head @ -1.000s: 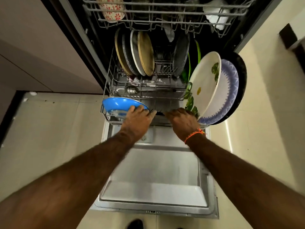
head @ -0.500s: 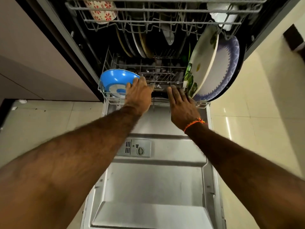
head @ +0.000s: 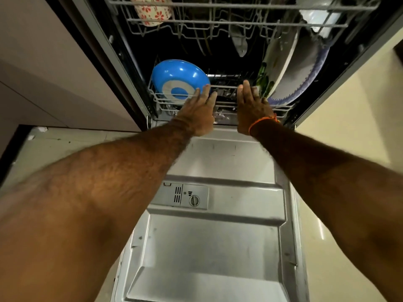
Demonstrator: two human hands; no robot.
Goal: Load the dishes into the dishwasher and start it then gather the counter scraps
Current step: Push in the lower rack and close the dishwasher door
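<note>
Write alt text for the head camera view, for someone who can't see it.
Two bare hands, the left hand and the right hand, press with straight fingers on the front of the grey wire lower dishwasher rack, above the open steel dishwasher door. A round blue plastic bowl sits in the rack's left side.

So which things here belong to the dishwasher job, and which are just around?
Part of the job: left hand, right hand, lower rack, blue bowl, leaf-print plate, open dishwasher door.

Just around: cabinet front, floor tiles.
</note>
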